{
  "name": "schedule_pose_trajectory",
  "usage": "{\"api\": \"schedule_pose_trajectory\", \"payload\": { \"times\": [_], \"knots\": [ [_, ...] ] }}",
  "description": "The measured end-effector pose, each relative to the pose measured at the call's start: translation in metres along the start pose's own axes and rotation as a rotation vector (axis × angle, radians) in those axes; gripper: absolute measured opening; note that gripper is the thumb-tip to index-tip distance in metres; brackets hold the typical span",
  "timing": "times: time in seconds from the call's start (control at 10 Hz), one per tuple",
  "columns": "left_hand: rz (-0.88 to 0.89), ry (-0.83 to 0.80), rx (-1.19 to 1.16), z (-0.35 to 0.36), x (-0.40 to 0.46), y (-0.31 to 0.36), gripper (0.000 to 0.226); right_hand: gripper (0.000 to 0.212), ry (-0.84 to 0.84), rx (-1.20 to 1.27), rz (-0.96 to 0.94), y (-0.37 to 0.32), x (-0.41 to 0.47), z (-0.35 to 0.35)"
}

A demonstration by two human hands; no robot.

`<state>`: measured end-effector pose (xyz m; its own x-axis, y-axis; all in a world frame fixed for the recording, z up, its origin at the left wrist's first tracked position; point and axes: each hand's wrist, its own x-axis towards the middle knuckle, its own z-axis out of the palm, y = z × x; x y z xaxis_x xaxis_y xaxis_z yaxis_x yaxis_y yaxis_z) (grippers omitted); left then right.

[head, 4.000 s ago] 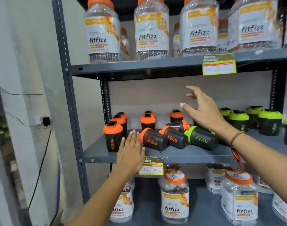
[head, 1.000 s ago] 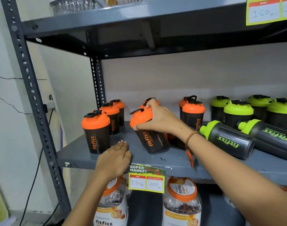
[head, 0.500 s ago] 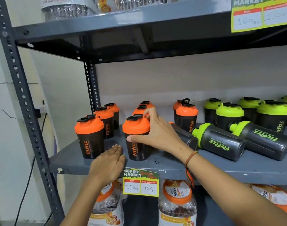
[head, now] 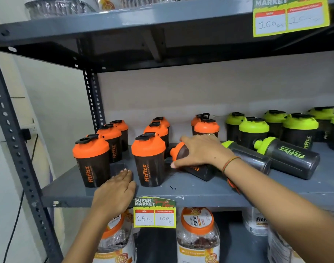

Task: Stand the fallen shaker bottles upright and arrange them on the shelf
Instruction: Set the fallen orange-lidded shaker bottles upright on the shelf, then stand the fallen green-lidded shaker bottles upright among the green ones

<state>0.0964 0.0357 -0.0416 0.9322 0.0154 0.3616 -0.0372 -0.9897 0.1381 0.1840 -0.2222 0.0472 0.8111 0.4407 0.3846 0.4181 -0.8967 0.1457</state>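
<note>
right hand point(head: 202, 151) left upright orange shaker point(head: 148, 160), now grips fallen orange shaker point(head: 195, 168); left hand point(head: 115, 194) flat, unmoved.

Both arms are bare, with orange and green thread bands point(head: 231, 162) around the right wrist

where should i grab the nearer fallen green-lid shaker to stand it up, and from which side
Take the nearer fallen green-lid shaker around its dark body just below the lid, coming down from above and the front. It lies on its side, lid toward the back left and base toward the front right, so that grip probably lets you pivot it up onto its base. The right hand is nearest, but is on the fallen orange-lid shaker.
</note>
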Motion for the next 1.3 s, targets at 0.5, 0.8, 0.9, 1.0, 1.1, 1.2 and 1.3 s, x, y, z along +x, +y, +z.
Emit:
{"api": "schedule_pose_trajectory", "payload": {
  "times": [0.5, 0.8, 0.9, 1.0, 1.1, 1.2, 1.3],
  "knots": [
    [0.007, -0.006, 0.031, 0.001, 0.000, -0.001, 0.058, 0.075, 0.377, 0.753, 0.127, 0.017, -0.050, -0.011],
    [0.013, -0.020, 0.039, 0.002, 0.001, -0.002, 0.057, 0.075, 0.377, 0.789, 0.101, 0.008, -0.068, 0.011],
    [0.011, -0.021, 0.021, 0.003, 0.002, -0.004, 0.055, 0.083, 0.363, 0.813, 0.092, 0.010, -0.074, 0.008],
    [0.025, -0.024, 0.025, 0.002, 0.002, -0.005, 0.068, 0.073, 0.540, 0.970, 0.158, 0.026, -0.081, -0.005],
    [0.047, -0.021, 0.033, 0.002, 0.002, -0.006, 0.077, 0.057, 0.693, 0.677, 0.246, 0.055, -0.086, -0.023],
    [0.038, -0.015, 0.017, 0.003, 0.001, -0.006, 0.073, 0.083, 0.321, 0.209, 0.285, 0.081, -0.087, -0.030],
    [0.023, 0.000, 0.009, 0.004, 0.000, -0.005, 0.056, 0.099, 0.040, -0.006, 0.282, 0.086, -0.082, -0.020]
  ]
}}
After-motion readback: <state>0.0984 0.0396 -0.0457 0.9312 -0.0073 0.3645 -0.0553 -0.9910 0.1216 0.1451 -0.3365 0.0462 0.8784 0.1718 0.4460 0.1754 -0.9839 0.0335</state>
